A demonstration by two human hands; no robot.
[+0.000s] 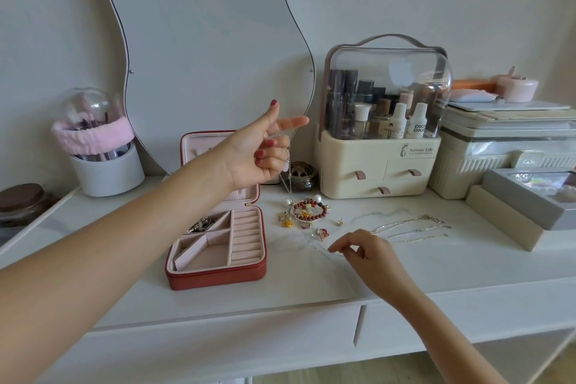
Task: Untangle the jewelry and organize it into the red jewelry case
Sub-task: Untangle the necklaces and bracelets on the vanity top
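Fingers (270, 153) of our left hand (260, 154) curl round a thin silver chain (288, 178), held up above the white table (311, 277); it hangs straight down toward the tangled jewelry pile (307, 212). Our right hand (367, 251) pinches a fine strand (314, 243) lying in a curve on the table, near the pile. Right of it, silver necklaces (411, 229) lie stretched left to right. On the left, the red jewelry case (218, 246) sits open, its pink compartments facing up.
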